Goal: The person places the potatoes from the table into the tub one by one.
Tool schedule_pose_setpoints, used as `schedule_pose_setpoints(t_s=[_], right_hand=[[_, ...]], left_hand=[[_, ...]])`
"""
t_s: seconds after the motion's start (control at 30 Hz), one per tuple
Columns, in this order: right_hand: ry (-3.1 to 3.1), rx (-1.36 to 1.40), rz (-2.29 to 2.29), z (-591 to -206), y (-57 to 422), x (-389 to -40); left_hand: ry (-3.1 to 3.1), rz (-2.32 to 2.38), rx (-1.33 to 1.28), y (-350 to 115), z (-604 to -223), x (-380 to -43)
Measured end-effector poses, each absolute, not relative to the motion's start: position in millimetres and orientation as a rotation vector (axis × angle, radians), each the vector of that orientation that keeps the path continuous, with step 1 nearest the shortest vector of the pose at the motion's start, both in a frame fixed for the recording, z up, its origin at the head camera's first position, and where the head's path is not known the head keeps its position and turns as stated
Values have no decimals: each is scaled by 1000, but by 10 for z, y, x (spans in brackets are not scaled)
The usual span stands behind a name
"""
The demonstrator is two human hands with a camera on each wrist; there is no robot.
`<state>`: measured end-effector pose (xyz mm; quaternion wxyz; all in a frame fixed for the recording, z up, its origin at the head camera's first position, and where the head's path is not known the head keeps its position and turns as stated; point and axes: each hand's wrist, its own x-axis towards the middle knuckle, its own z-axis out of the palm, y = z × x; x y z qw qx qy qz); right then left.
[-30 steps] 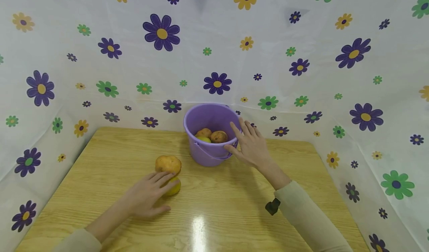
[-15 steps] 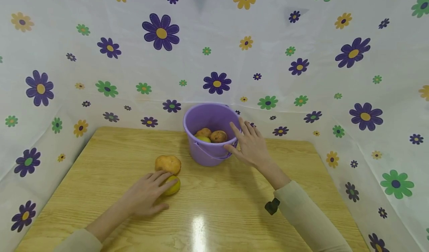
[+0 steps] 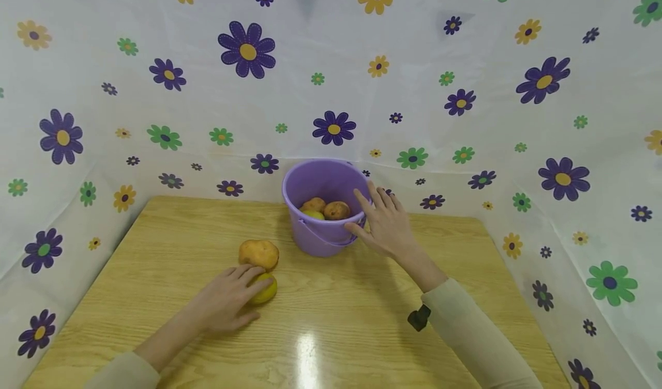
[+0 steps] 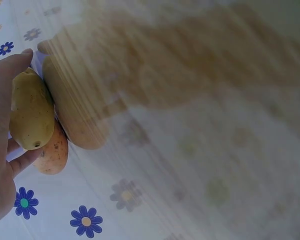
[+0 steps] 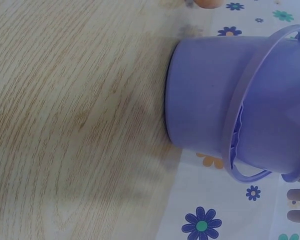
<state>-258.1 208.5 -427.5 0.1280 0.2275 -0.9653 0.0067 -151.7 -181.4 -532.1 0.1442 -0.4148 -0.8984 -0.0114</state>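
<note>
My left hand (image 3: pixel 227 297) lies over a yellow-green lemon (image 3: pixel 265 290) on the table, its fingertips touching the top and left side. The thumb is stretched out apart from the fruit. In the left wrist view the lemon (image 4: pixel 32 110) sits between thumb and fingers. Just beyond it is a tan potato (image 3: pixel 260 254), partly hidden behind the lemon in that view. My right hand (image 3: pixel 385 225) is at the right rim of a purple bucket (image 3: pixel 315 239), fingers straight and spread. In the right wrist view the bucket (image 5: pixel 205 95) appears sideways, with fingertips (image 5: pixel 299 205) at the edge.
Inside the bucket are two potatoes (image 3: pixel 337 211) and a yellow-green fruit (image 3: pixel 314 214). Its handle (image 3: pixel 326 239) hangs down at the front. A flowered white cloth (image 3: pixel 331 79) surrounds the wooden table (image 3: pixel 331 337) at the back and sides. Light glares near the front.
My left thumb has drawn slightly nearer to the lemon. The right hand, bucket and potato stay where they were.
</note>
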Motion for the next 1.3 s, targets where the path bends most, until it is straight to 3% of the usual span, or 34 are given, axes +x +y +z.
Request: schedule_pose_setpoints(t_s=[1.3], right_hand=[[-2791, 656, 53, -4292, 2073, -2589]], left_hand=[[-2470, -93, -1237, -1605, -5226, -1645]])
